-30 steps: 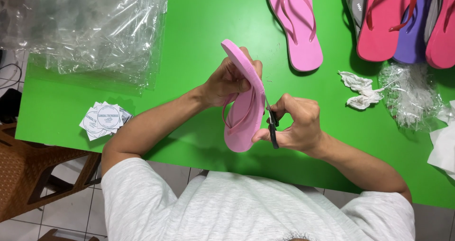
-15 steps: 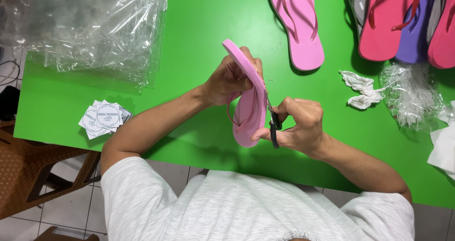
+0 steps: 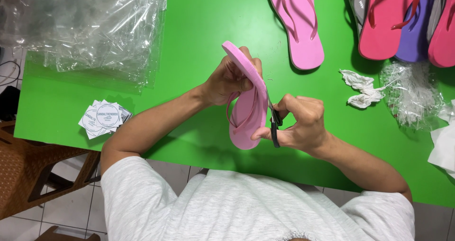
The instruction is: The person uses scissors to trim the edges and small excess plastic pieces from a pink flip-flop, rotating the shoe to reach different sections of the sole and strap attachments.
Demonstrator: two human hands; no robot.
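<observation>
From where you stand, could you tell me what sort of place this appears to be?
Probably a small workshop or packing bench for sandals. A green table bears several flip-flops, a heap of clear plastic bags and a stack of round labels, while the left hand holds a pink flip-flop against black scissors in the right hand.

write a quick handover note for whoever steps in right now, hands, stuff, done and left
Left hand: grips the pink flip-flop on edge above the green table.
Right hand: holds black-handled scissors, blades at the sole's edge.
Nearby: its pink mate lies flat; other sandals top right; round labels; clear bags.
Done: cannot tell.
Left: cutting at the edge is in hand.
</observation>
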